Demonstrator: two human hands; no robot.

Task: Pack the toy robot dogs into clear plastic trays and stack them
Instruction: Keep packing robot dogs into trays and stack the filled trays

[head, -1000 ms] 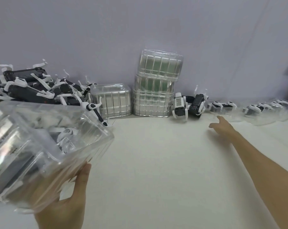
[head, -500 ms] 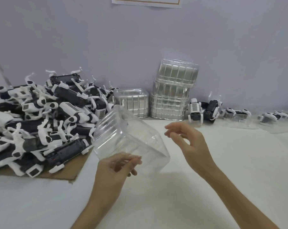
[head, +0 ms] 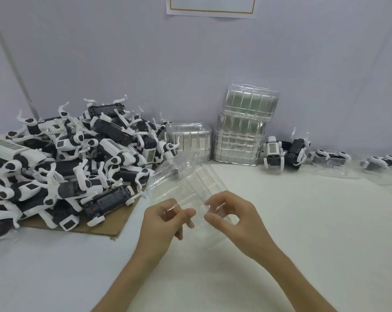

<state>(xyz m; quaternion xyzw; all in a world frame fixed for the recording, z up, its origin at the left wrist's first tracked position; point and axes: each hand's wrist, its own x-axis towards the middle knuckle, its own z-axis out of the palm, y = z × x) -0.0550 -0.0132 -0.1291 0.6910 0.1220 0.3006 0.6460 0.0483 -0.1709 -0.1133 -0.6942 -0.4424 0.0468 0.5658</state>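
An empty clear plastic tray (head: 186, 183) is held tilted above the white table, its mouth toward me. My left hand (head: 165, 219) pinches its near edge on the left, and my right hand (head: 231, 216) pinches the same edge on the right. A big heap of black-and-white toy robot dogs (head: 62, 163) lies on brown cardboard (head: 105, 226) at the left. Two loose robot dogs (head: 285, 152) stand by the wall at the right.
Clear trays stand against the wall: a tall stack (head: 244, 129) and a lower one (head: 190, 140) beside it. More robot dogs in flat clear trays (head: 332, 158) line the far right. A paper sheet (head: 210, 6) hangs on the wall.
The tray came down from close at my left to the middle. My right hand drew back from the far dogs and took hold of the tray's near edge beside my left hand.
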